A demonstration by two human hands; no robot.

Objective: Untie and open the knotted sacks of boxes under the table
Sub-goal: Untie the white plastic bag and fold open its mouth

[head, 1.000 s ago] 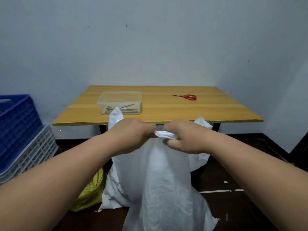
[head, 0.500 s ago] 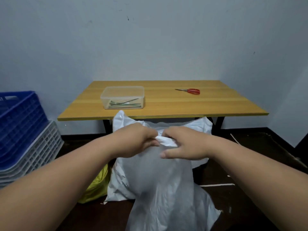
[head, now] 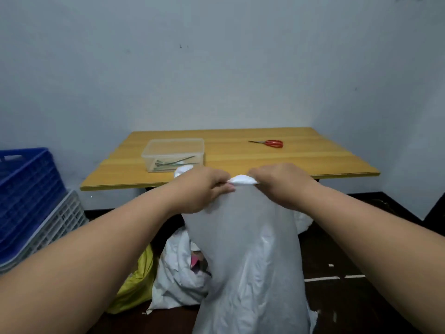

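A tall white sack (head: 250, 256) hangs in front of me, held up by its top edge in front of the wooden table (head: 313, 162). My left hand (head: 204, 189) grips the left part of the sack's top, fingers curled round the fabric. My right hand (head: 281, 184) grips the right part, and a short white fold (head: 242, 180) shows between the two hands. Lower left on the floor lies another white sack (head: 175, 280), open enough to show something pink inside. A yellow sack (head: 134, 285) lies beside it.
On the table stand a clear plastic box (head: 173, 154) holding cable ties and red-handled scissors (head: 269, 142). A blue crate (head: 26, 189) stacked on a white crate (head: 57, 227) stands at the left wall. The floor is dark with white tape marks (head: 322, 278).
Both hands have lifted the sack's top higher and moved slightly apart. My view has tilted up, so the table sits lower in the frame.
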